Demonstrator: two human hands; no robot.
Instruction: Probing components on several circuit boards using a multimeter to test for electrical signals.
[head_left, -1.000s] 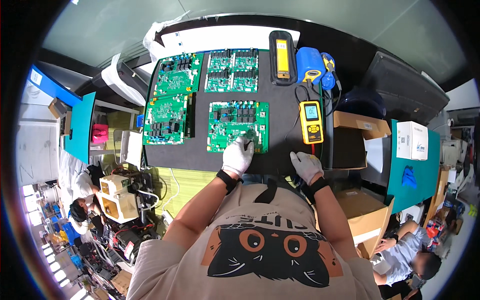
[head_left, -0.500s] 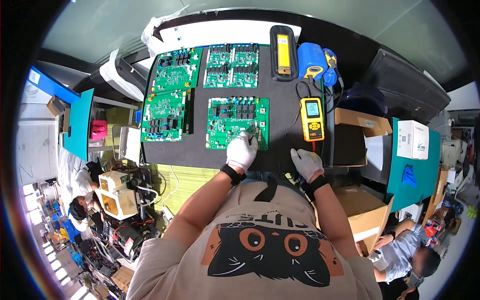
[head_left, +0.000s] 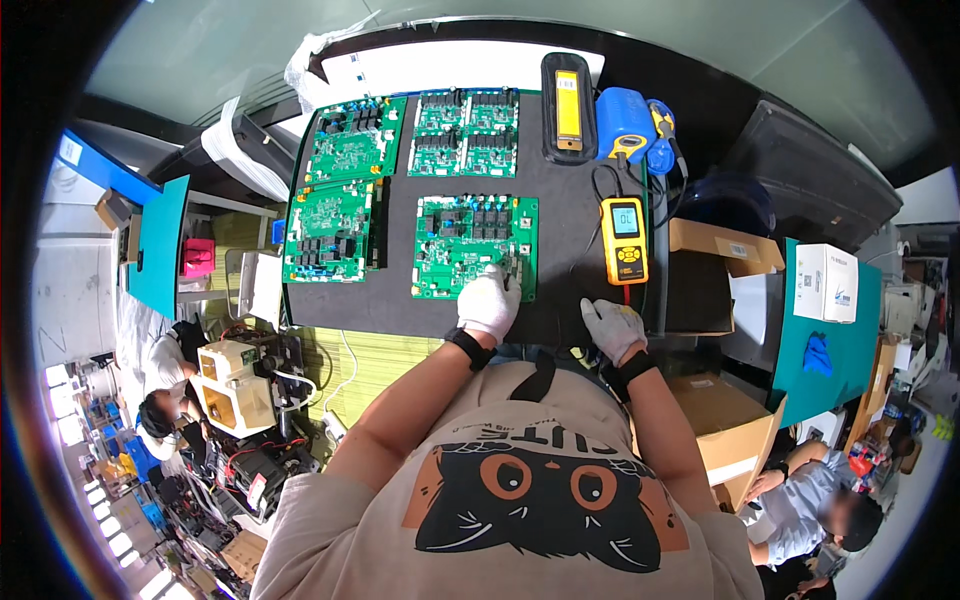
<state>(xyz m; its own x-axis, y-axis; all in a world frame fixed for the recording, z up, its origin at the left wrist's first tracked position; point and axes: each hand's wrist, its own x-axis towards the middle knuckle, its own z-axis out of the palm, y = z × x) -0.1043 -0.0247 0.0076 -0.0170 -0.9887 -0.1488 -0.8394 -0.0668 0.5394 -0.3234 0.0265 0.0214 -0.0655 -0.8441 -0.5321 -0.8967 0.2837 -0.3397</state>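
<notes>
A green circuit board (head_left: 450,250) with black relays lies near the front middle of a dark mat (head_left: 550,220). My left hand (head_left: 489,303), in a white glove, rests over its lower right part, fingers drawn together. Whatever those fingers may hold is too small to make out. At the mat's front edge my right hand (head_left: 615,328), also gloved, lies with its fingers stretched out and no object visible in it. Just beyond it sits a yellow and black handheld meter (head_left: 626,240) with a lit screen. A short piece of red lead shows between the meter and this hand.
Stacked green boards (head_left: 330,225) fill the mat's left side, and a panel of smaller boards (head_left: 464,132) lies at the back. Behind the meter are a black case (head_left: 551,120) and a blue tool (head_left: 624,122). Cardboard boxes (head_left: 720,410) stand at the right. Other people work nearby.
My left hand has shifted slightly to the right over the board. My right hand stays at the mat's edge, and the boards and meter keep their places.
</notes>
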